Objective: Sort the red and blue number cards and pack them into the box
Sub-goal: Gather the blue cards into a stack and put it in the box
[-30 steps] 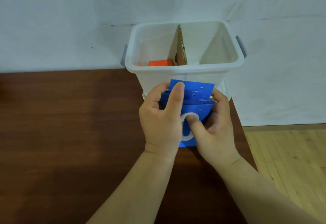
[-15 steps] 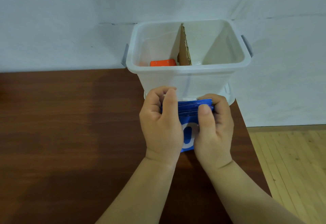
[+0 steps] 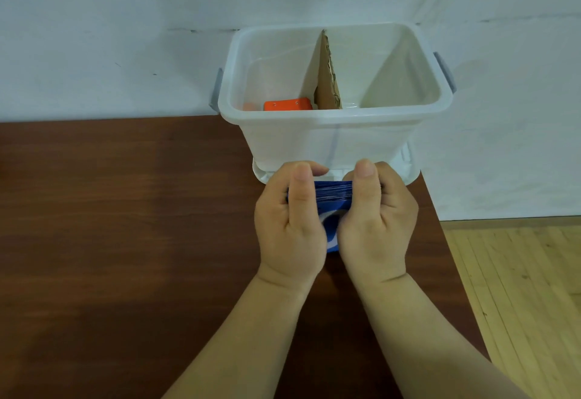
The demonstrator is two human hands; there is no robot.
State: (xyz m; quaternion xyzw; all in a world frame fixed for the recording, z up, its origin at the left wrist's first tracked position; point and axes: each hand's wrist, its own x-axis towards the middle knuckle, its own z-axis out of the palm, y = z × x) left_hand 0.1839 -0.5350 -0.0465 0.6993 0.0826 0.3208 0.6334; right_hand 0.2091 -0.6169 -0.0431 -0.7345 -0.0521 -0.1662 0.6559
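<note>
Table (image 3: 125,225): one dark brown wooden top. It carries the box at its far right edge.
Box (image 3: 314,140): one translucent white tub, standing upright on one white lid (image 3: 408,169). It has two grey handles, one at the left end (image 3: 217,90) and one at the right end (image 3: 445,70).
Red cards (image 3: 287,104): one stack lying in the left compartment against the near wall. The cards in it cannot be counted.
Left hand (image 3: 289,225): one of two bare hands. Its fingers are curled round the left end of the blue stack and its thumb is laid over the top edge.
Blue cards (image 3: 333,192): one squared-up stack, held on edge above the table just in front of the box. The edges are too fine to count, and a white numeral shows partly on the near face.
Divider (image 3: 328,84): one cardboard sheet, upright, splitting the box into two compartments.
Right hand (image 3: 377,225): clasps the right end of the stack, with its thumb on top. The heels of the two hands nearly touch.
Floor (image 3: 518,288): pale wood planks, to the right of the table.
</note>
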